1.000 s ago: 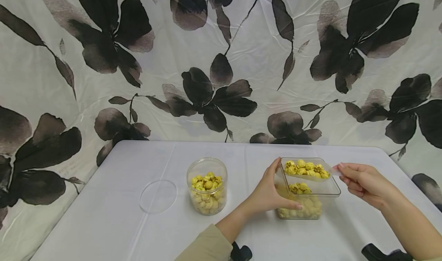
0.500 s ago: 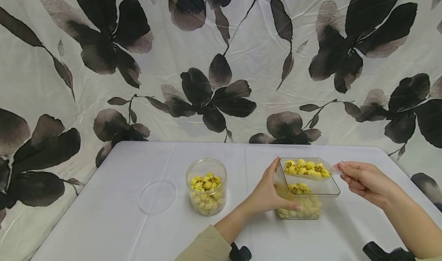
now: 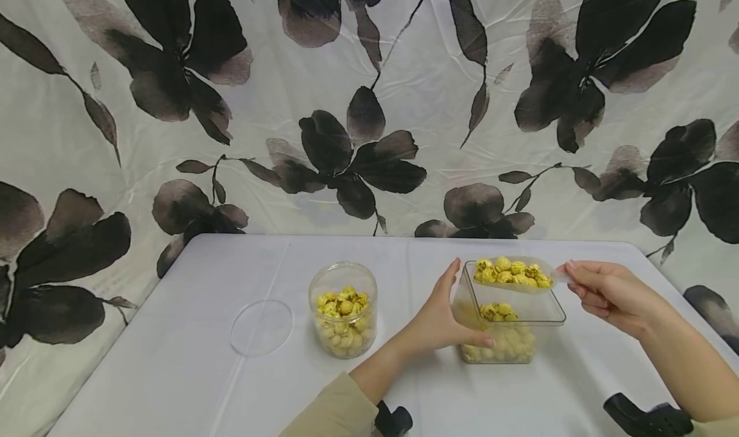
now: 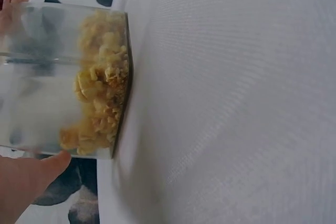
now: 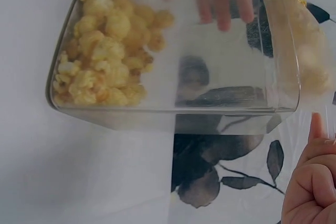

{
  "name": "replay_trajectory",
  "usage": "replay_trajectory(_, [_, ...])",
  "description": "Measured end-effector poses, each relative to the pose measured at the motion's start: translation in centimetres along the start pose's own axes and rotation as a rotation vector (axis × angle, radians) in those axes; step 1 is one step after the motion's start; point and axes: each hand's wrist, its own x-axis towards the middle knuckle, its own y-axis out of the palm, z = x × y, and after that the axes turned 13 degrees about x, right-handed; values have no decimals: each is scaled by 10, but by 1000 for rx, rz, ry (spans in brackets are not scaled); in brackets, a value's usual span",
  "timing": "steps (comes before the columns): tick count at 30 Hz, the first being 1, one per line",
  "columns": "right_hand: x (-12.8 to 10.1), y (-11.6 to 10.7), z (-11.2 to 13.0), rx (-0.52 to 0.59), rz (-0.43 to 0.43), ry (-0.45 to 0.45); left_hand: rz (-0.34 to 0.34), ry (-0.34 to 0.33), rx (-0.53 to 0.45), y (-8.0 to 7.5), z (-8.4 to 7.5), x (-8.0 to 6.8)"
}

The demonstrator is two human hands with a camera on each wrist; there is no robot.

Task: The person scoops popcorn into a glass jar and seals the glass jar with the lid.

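Observation:
In the head view a clear rectangular container point(image 3: 545, 312), partly filled with yellow popcorn point(image 3: 498, 312), stands upright on the table. My left hand point(image 3: 441, 321) grips its left side, thumb across the front and fingers along the far side; those fingers point(image 5: 223, 3) show through the clear wall in the right wrist view. My right hand point(image 3: 612, 296) pinches the handle of a translucent scoop point(image 3: 522, 287) at the container's right. The scoop bears a heap of popcorn and sits at the level of the rim. In the right wrist view the scoop point(image 5: 302, 51) shows beyond the container's opening.
A round clear jar point(image 3: 343, 315) with popcorn stands left of the left hand. Further left a clear round lid point(image 3: 262, 328) lies flat on the white table point(image 3: 173, 373). A floral cloth point(image 3: 358, 39) hangs behind the table's far edge.
The right hand has lifted the popcorn-filled scoop slightly relative to the container's rim. The left hand keeps its hold on the container, and the head view has shifted a little.

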Motion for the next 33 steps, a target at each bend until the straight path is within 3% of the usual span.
replay_trajectory(14, [0, 4, 9, 13, -31, 11, 37, 46, -161, -14, -8, -5])
replay_trajectory(21, [3, 10, 15, 28, -30, 22, 39, 16, -228, -30, -18, -12])
replay_trajectory(27, [6, 15, 18, 30, -13, 23, 31, 30, -281, -46, -28, -19])
replay_trajectory(30, [8, 18, 20, 22, -21, 23, 10, 28, -279, -56, -33, -24])
replay_trajectory(33, [10, 20, 20, 43, 26, 7, -17, 24, -258, -67, -37, -30])
